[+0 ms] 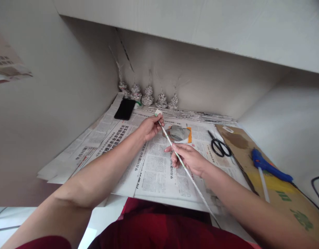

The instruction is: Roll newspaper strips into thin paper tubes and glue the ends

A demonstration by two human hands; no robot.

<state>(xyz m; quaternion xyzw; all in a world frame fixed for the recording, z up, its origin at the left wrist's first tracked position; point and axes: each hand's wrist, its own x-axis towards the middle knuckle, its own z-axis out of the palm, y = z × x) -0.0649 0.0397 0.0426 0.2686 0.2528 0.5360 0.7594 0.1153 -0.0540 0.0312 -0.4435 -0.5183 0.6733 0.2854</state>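
A long thin rolled paper stick (pixel 185 169) runs slantwise between my two hands over the newspaper-covered table. My left hand (pixel 152 126) pinches its far end, where a small pale paper flap sticks out past the fingers. Lower down, my right hand (pixel 186 157) grips the stick between thumb and fingers, and the thin near end reaches toward my lap. Beneath the stick lies a newspaper sheet (pixel 155 176) with printed columns. Just beyond my right hand is a flat picture piece (pixel 177 134) with an orange edge.
Several woven paper gourd shapes (pixel 148 96) stand along the back wall, with rolled paper sticks (pixel 201 116) lying before them. A black phone (pixel 125 109) rests at back left. To the right are black scissors (pixel 220 147), a cardboard sheet (pixel 233 138) and a blue glue gun (pixel 271 167).
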